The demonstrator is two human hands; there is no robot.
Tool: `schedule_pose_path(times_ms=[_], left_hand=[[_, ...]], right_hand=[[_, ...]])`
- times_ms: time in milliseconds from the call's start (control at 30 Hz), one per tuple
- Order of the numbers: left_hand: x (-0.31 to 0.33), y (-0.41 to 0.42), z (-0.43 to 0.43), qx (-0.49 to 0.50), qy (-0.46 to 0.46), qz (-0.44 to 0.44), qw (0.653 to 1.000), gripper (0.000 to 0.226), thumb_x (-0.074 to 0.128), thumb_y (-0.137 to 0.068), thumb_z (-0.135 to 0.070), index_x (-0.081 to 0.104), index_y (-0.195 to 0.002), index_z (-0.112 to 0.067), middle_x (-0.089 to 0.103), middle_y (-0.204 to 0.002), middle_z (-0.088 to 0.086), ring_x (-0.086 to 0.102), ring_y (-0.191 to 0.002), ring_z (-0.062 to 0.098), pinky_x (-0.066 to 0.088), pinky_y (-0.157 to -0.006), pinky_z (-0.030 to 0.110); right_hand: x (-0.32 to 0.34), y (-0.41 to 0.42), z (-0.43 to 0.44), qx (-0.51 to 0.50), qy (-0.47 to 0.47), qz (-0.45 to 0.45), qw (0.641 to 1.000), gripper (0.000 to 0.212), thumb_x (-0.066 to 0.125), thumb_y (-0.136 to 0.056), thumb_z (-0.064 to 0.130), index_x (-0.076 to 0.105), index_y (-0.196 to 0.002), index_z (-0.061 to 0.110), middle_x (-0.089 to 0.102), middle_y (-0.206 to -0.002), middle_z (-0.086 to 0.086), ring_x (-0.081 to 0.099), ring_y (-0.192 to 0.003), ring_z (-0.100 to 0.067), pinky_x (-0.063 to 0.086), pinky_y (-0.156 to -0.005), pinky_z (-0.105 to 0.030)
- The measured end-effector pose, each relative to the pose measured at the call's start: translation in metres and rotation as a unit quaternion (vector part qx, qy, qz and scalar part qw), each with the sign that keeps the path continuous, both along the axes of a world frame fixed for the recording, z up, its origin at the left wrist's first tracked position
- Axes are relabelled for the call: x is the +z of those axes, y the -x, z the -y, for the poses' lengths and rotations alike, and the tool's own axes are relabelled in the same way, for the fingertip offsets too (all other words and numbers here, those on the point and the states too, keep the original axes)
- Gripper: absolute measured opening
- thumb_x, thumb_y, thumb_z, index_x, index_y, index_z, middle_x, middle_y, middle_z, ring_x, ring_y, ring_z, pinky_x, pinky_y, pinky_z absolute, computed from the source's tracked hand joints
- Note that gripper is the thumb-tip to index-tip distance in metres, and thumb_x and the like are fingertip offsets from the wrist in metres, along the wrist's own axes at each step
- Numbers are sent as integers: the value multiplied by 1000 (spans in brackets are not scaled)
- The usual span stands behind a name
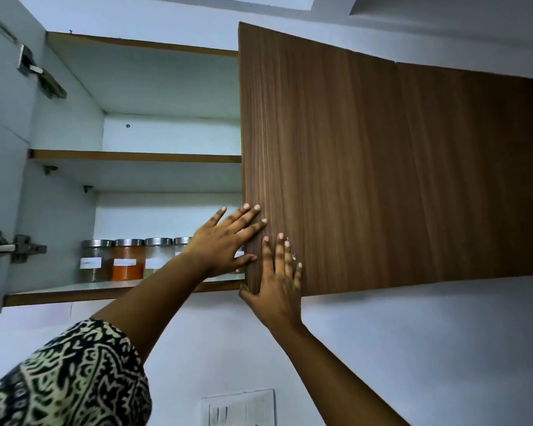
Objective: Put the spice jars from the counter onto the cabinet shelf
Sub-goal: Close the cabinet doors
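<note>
The clear glass spice jars with shiny metal lids (128, 256) stand in a row on the bottom cabinet shelf (59, 296), at nine o'clock from the hands; putting away looks done. The left hand (225, 241) and right hand (277, 281) lie flat, fingers spread, on the brown wooden door (382, 164); next it likely needs a gentle push shut.
</note>
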State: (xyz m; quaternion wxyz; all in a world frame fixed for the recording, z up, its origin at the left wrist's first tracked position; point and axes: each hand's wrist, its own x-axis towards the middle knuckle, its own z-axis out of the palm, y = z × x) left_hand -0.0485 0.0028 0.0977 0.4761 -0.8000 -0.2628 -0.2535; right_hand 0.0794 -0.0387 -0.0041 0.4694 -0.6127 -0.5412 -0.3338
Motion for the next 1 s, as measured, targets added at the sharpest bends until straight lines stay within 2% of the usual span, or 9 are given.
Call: schedule_pose_path(times_ms=[133,200,333,500,567,700,833,933,1000], left_hand=[[0,-7,-37,-13,15,-5,1000,82,-2,-77,-67,-10,-149,-28,-20,-152,-3,-8,-148,19,-1,-118,42],[-1,-10,-48,-19,25,-3,999,78,8,-84,-66,-11,-149,-28,-23,-150,-3,-9,-148,19,-1,-118,43],[-1,-15,-56,-10,29,-1,1000,75,25,-93,-61,-11,-150,-28,-14,-159,1,-11,-148,19,-1,-118,42],[-1,-16,-65,-18,30,-4,999,76,19,-89,-65,-16,-147,-30,-15,-159,1,-12,-147,19,-1,-118,43],[-1,-16,-66,-23,34,-2,999,76,15,-85,-66,-19,-143,-31,-15,-159,1,-12,-147,19,-1,-118,43],[-1,-18,-62,-5,39,2,999,76,24,-92,-62,-16,-148,-28,-16,-159,2,-13,-147,20,-2,-118,43],[-9,-18,-52,7,40,19,999,72,24,-96,-56,-13,-149,-26,-15,-159,2,-12,-147,19,-5,-117,43],[-26,-21,-44,10,69,47,996,71,26,-98,-51,-12,-150,-22,-16,-159,2,-12,-147,19,-5,-118,43],[-38,-26,-39,12,96,75,993,71,29,-98,-48,-12,-150,-22,-18,-159,2,-13,-147,19,-5,-118,43]], right_hand=[[0,-1,-33,-50,4,6,999,103,62,-70,59,9,-149,19,17,-157,-13,13,-145,-30,14,-110,-50],[-1,-3,-43,-74,1,10,997,100,61,-71,59,15,-148,17,23,-155,-16,22,-143,-34,19,-108,-51],[-3,-7,-55,-86,-11,26,996,91,55,-77,58,18,-149,16,21,-156,-15,19,-144,-33,19,-110,-53],[-5,-8,-65,-109,-24,31,993,84,46,-80,58,24,-147,14,27,-154,-15,26,-142,-33,23,-107,-54],[-6,-9,-67,-112,-29,36,993,82,44,-81,58,25,-147,14,27,-154,-15,25,-142,-33,22,-107,-54],[-5,-9,-66,-102,-20,30,994,84,49,-81,57,22,-148,14,24,-155,-15,21,-143,-32,20,-109,-55],[-6,-12,-57,-65,18,32,997,86,46,-85,58,8,-151,17,6,-159,-10,4,-147,-29,8,-113,-53],[-12,-14,-45,-61,48,42,996,86,46,-87,57,4,-151,18,1,-160,-8,2,-148,-27,9,-114,-54],[-10,-17,-36,-47,94,44,994,85,45,-90,54,-3,-151,19,-7,-160,-6,-5,-148,-25,5,-115,-53]])
